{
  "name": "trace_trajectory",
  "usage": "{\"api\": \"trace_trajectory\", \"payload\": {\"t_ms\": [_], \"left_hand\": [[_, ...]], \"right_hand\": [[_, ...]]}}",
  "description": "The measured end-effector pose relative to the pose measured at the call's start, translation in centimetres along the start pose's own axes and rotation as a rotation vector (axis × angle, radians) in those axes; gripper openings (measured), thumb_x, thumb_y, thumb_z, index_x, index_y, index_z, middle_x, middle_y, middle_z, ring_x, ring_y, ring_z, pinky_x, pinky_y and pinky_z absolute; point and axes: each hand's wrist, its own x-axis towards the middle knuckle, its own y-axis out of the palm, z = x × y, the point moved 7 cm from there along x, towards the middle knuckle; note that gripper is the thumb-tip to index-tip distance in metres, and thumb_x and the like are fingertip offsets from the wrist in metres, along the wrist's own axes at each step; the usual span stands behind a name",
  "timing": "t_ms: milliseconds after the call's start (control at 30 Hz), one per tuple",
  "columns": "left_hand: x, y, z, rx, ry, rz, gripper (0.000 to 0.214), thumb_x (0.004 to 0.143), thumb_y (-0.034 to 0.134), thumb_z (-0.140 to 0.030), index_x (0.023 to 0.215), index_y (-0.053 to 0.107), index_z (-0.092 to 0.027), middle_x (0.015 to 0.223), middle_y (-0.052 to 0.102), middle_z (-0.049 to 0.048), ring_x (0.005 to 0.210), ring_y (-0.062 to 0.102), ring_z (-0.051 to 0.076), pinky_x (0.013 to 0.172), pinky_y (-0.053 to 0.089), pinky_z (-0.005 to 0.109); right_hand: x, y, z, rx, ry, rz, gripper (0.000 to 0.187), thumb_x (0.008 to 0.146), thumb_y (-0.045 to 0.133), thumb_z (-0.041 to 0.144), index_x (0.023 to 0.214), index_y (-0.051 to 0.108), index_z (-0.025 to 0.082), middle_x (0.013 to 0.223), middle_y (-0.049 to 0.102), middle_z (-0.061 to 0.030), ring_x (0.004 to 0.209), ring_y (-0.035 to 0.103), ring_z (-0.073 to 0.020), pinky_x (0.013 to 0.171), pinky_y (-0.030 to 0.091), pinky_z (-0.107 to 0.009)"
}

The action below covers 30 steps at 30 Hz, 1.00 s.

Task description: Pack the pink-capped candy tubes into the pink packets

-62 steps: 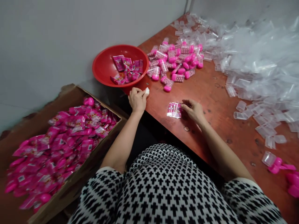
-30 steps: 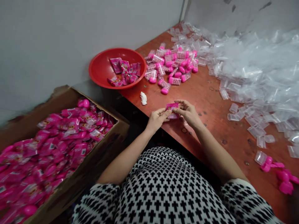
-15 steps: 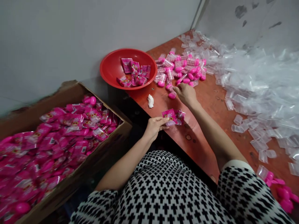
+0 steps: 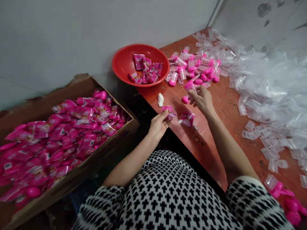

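My left hand (image 4: 158, 124) pinches a small printed pink packet (image 4: 168, 110) between thumb and fingers, over the table's near edge. Just right of it, a second pink packet (image 4: 187, 118) lies on the red-brown tabletop. My right hand (image 4: 203, 99) has a clear tube with a pink end (image 4: 190, 86) at its fingertips, slightly blurred. Below that tube, a pink cap-like end (image 4: 185, 99) shows on the table, partly near my fingers. Behind my right hand lies a pile of pink-capped clear tubes (image 4: 182, 72) with small pink balls inside.
A red bowl (image 4: 120, 71) holding several pink packets stands at the table's far left corner. Left of the table, a cardboard box (image 4: 130, 124) is filled with pink packages. Clear plastic cups (image 4: 266, 95) heap on the right. A white lump (image 4: 160, 99) lies near the edge.
My right hand has drawn back from the pile with a pink-ended tube. My left hand's packet has come away from the other packet and tilted. The whole view has shifted slightly.
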Motion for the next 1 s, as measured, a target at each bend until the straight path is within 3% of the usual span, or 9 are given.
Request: {"api": "trace_trajectory", "payload": {"t_ms": [133,233,300,533,767,1000], "left_hand": [[-0.3,0.5,0.3,-0.069,0.002,-0.037,0.023,0.067,0.080,-0.025,0.075,0.061,-0.013,0.070,0.068,0.0022,0.065,0.068,0.014,0.065,0.056,0.025],[-0.6,1.4,0.6,-0.084,0.032,-0.002,0.022,0.069,0.078,-0.026,0.074,0.061,-0.013,0.072,0.069,0.0032,0.068,0.068,0.014,0.071,0.056,0.028],[-0.8,1.9,0.9,-0.087,0.047,0.023,0.021,0.070,0.078,-0.026,0.073,0.061,-0.013,0.072,0.069,0.0029,0.066,0.067,0.013,0.072,0.056,0.028],[-1.7,3.6,1.5,-0.013,0.066,0.089,0.024,0.066,0.080,-0.025,0.076,0.063,-0.012,0.071,0.069,0.0024,0.064,0.065,0.011,0.070,0.054,0.026],[-2.3,5.2,0.9,0.177,0.113,0.201,0.036,0.060,0.082,-0.038,0.075,0.062,-0.012,0.070,0.068,0.0031,0.062,0.064,0.013,0.064,0.052,0.025],[-2.3,5.9,1.9,0.310,0.062,0.310,0.036,0.057,0.084,-0.036,0.073,0.063,-0.011,0.063,0.065,0.0014,0.055,0.061,0.011,0.056,0.049,0.023]], "right_hand": [[-8.6,0.8,-0.5,0.482,0.100,0.079,0.037,0.080,0.058,0.052,0.099,0.047,0.023,0.075,0.063,0.0005,0.057,0.060,-0.0127,0.053,0.052,-0.026],[-13.5,2.4,-0.7,0.632,0.176,0.080,0.036,0.078,0.063,0.049,0.099,0.046,0.025,0.072,0.063,0.0029,0.056,0.062,-0.0126,0.054,0.055,-0.028],[-15.1,3.3,-0.8,0.677,0.193,0.046,0.034,0.078,0.064,0.046,0.100,0.047,0.026,0.069,0.063,0.0041,0.055,0.063,-0.0133,0.055,0.057,-0.029],[-15.6,4.1,-1.8,0.752,0.185,-0.033,0.033,0.079,0.065,0.043,0.101,0.048,0.025,0.071,0.066,0.0042,0.055,0.065,-0.0130,0.053,0.057,-0.028],[-15.1,4.8,-2.4,0.931,0.217,0.046,0.031,0.078,0.066,0.042,0.097,0.050,0.024,0.077,0.068,0.0027,0.057,0.066,-0.0119,0.054,0.057,-0.026],[-15.2,3.8,-2.0,0.835,0.107,-0.098,0.030,0.079,0.068,0.038,0.098,0.052,0.023,0.073,0.069,0.0042,0.059,0.066,-0.0117,0.058,0.058,-0.026]]}}
